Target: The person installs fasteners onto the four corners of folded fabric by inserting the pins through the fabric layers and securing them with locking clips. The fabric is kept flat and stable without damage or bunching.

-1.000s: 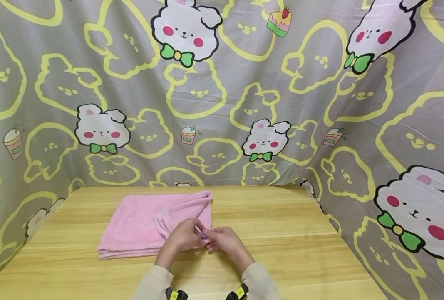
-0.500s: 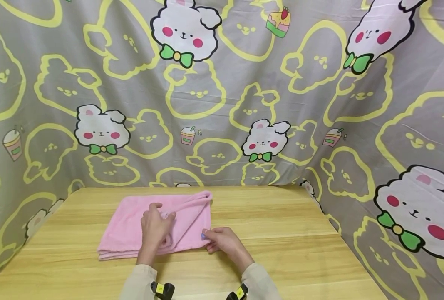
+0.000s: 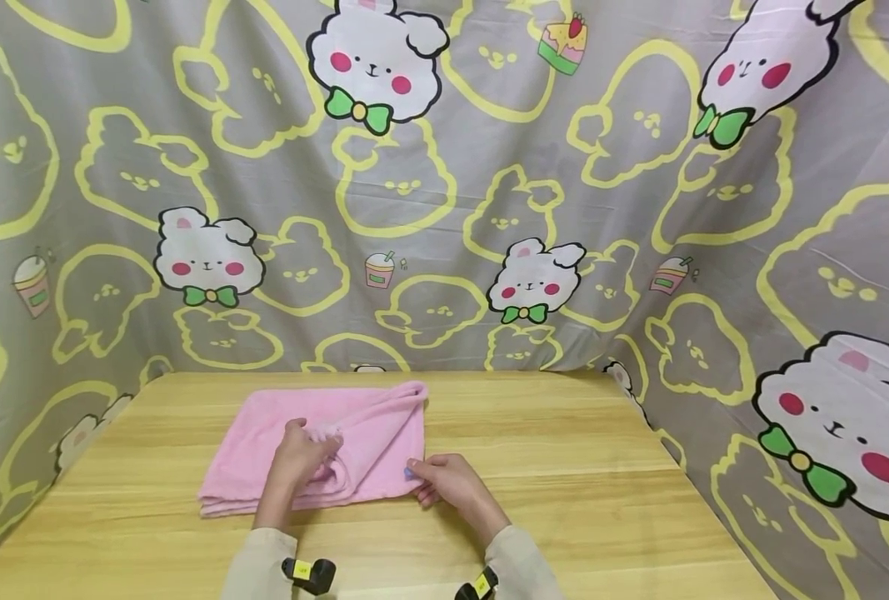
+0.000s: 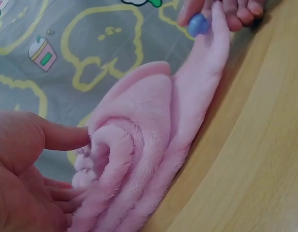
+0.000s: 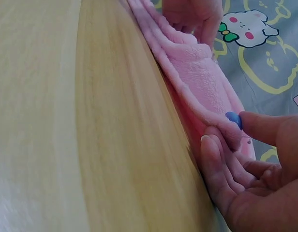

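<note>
A folded pink plush towel (image 3: 264, 442) lies on the table, with part of its upper layer turned back diagonally and bunched into a soft roll. At the bunched part, which shows a white frilly edge (image 3: 326, 432), my left hand (image 3: 297, 462) holds the fabric between thumb and fingers; some fingertips are hidden. At the near right corner my right hand (image 3: 455, 483) pinches the towel, fingers beneath and thumb on top. Under that thumb sits a small, rounded, shiny blue piece (image 5: 233, 119), against the towel's edge; its kind cannot be told.
The wooden table (image 3: 564, 475) extends right of the towel and toward the front. Patterned grey fabric (image 3: 444, 200) with cartoon animals hangs behind the table and along both sides. Each sleeve carries a black wrist device (image 3: 309, 573).
My left hand has left the right corner and moved left onto the bunched fabric, its fingers drawing in there. My right hand has stayed at the corner with the blue piece.
</note>
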{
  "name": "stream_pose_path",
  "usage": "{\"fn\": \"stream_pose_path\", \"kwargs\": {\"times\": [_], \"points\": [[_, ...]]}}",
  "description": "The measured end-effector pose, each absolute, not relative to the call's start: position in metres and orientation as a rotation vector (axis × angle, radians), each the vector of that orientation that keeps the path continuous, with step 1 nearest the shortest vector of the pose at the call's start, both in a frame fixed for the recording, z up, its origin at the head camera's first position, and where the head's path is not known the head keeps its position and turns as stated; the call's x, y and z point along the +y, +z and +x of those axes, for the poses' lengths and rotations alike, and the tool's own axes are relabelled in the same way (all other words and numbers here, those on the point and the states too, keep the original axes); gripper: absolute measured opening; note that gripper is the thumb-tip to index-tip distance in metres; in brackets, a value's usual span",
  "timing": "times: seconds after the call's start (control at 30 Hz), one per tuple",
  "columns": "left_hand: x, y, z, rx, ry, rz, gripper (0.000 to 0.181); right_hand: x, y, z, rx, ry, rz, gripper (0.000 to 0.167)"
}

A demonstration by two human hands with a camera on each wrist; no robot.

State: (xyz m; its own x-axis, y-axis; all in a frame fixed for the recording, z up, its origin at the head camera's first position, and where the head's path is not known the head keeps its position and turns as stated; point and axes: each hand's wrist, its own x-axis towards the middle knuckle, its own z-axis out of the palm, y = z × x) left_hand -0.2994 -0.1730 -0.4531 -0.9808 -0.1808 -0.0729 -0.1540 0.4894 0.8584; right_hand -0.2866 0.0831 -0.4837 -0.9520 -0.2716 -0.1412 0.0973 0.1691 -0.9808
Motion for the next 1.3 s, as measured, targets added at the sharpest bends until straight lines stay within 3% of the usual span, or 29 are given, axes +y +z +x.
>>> {"fn": "stream_pose_path", "kwargs": {"times": [0.13, 0.33, 0.43, 0.67, 0.97, 1.13, 1.3], "points": [[-0.172, -0.456, -0.300, -2.676, -1.595, 0.266, 0.086, 0.083, -0.484, -0.287, 2.173, -1.838, -0.181, 0.031], [-0.165, -0.460, -0.301, -2.609, -1.703, 0.219, 0.029, 0.083, -0.485, -0.287, 2.171, -1.838, -0.184, 0.026], [-0.162, -0.458, -0.300, -2.594, -1.713, 0.207, 0.033, 0.084, -0.485, -0.287, 2.168, -1.842, -0.183, 0.024], [-0.150, -0.447, -0.298, -2.553, -1.679, 0.170, 0.059, 0.085, -0.485, -0.288, 2.166, -1.828, -0.195, 0.022], [-0.119, -0.435, -0.292, -2.674, -1.519, -0.028, 0.062, 0.085, -0.485, -0.288, 2.160, -1.831, -0.199, 0.016], [-0.104, -0.434, -0.288, -2.742, -1.434, -0.142, 0.054, 0.086, -0.487, -0.288, 2.144, -1.841, -0.213, 0.013], [-0.098, -0.431, -0.284, -2.754, -1.501, -0.276, 0.033, 0.088, -0.487, -0.289, 2.135, -1.838, -0.213, 0.009]]}}
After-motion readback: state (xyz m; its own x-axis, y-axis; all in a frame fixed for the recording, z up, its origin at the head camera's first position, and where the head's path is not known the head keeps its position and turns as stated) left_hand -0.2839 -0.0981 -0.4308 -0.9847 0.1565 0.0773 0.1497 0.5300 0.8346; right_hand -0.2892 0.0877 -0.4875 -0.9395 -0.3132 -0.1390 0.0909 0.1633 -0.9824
